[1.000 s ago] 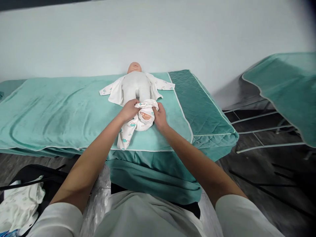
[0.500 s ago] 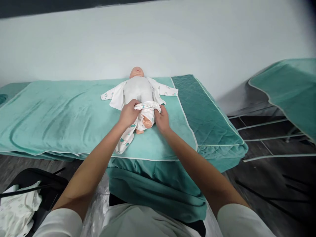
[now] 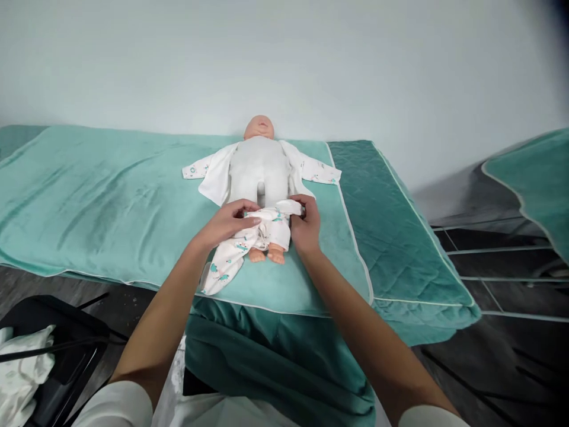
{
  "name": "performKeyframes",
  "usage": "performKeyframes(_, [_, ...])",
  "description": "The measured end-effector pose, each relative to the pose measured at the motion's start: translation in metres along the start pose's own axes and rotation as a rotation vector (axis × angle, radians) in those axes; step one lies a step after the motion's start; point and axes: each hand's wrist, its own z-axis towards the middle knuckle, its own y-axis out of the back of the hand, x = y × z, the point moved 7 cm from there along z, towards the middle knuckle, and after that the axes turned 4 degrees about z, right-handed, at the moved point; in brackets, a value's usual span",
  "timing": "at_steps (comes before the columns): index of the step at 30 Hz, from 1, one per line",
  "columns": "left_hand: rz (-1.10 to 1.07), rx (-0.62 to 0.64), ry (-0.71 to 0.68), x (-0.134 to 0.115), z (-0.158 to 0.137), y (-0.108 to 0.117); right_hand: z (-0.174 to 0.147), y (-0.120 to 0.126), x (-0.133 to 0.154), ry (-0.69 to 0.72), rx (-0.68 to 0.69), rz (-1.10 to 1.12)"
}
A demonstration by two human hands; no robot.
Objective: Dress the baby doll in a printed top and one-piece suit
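A baby doll (image 3: 259, 161) lies on its back, its head by the wall and its feet toward me. An open white baby jacket (image 3: 219, 177) with patterned sleeves is on its arms, leaving the pale torso bare. Patterned baby pants (image 3: 276, 218) sit around one lower leg, and that foot sticks out of the cuff. The other pant leg trails flat to the left, beside the second bare foot. My left hand (image 3: 231, 222) pinches the cloth on the left side. On the right, my right hand (image 3: 306, 222) is closed on the waistband.
The doll rests on a green blanket (image 3: 111, 201) over a bed against a white wall. At lower left a black chair (image 3: 75, 338) carries light patterned clothes (image 3: 26, 367). Another green-covered piece (image 3: 533, 178) and metal rails (image 3: 502, 279) stand at right.
The pants have been pulled up the doll's leg, and a foot that was inside the cloth now shows fully. My right hand has shifted along the waistband. The camera view has moved slightly.
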Motion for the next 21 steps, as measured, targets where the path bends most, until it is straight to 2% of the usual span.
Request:
performKeyframes(3, [-0.065,0.075,0.019,0.010,-0.009,0.002,0.002,-0.001,0.024,0.139,0.150,-0.030])
performKeyframes(5, [-0.124,0.062,0.002,0.010,-0.008,0.003,0.009,-0.009,0.045,0.200,0.342,-0.023])
performKeyframes(6, [-0.171,0.028,-0.010,0.008,-0.005,0.004,0.013,-0.017,0.056,0.197,0.483,-0.024])
performKeyframes(9, [-0.338,-0.117,-0.050,0.000,0.009,0.007,0.032,-0.042,0.075,0.046,0.828,-0.087])
performKeyframes(12, [-0.499,-0.184,-0.077,-0.003,0.024,0.005,0.047,-0.064,0.071,-0.206,1.031,-0.137])
performKeyframes(15, [-0.626,-0.212,-0.095,0.007,0.033,0.006,0.050,-0.079,0.052,-0.380,1.075,0.031])
performKeyframes(17, [-0.654,-0.194,-0.092,0.016,0.035,0.007,0.050,-0.082,0.037,-0.457,0.994,0.233])
performKeyframes(21, [-0.610,0.005,-0.042,0.025,0.036,0.000,0.048,-0.077,0.014,-0.592,0.773,0.545])
